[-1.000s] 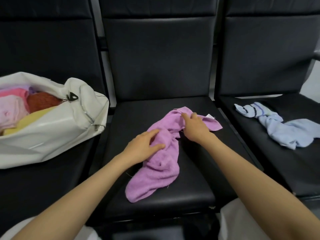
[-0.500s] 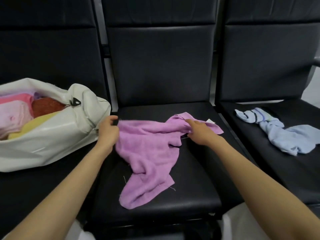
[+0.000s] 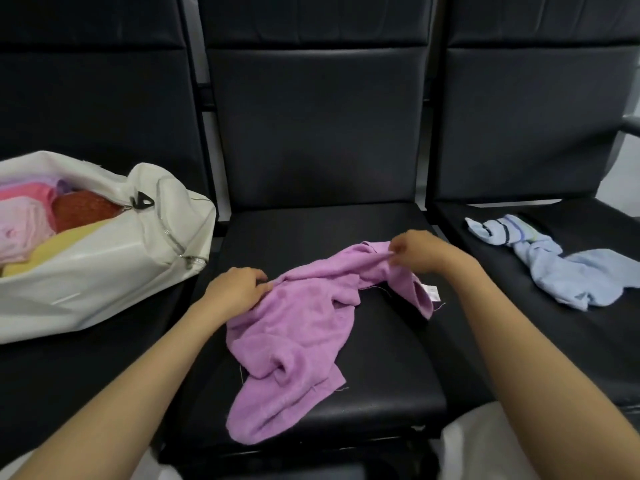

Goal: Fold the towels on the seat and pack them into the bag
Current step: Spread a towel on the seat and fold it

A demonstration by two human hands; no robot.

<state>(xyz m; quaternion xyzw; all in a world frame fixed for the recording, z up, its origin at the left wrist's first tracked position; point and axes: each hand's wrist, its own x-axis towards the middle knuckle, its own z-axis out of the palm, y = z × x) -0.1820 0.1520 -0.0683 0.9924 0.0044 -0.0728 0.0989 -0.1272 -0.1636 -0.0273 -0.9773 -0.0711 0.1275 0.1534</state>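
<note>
Purple terry cloth, a crumpled towel [image 3: 304, 327], lies across the middle black seat [image 3: 381, 375], its lower end trailing toward the front edge. The left hand [image 3: 235, 289] pinches the towel's upper left edge, and the right hand [image 3: 422, 252] pinches a raised fold at its top, with a small white label [image 3: 432, 292] hanging just below. On the seat to the left sits an open white bag [image 3: 104, 265] holding pink, red and yellow cloths. A light blue towel [image 3: 561, 268] lies bunched on the right seat.

Three black padded chairs [image 3: 311, 133] stand side by side, dimly lit.
</note>
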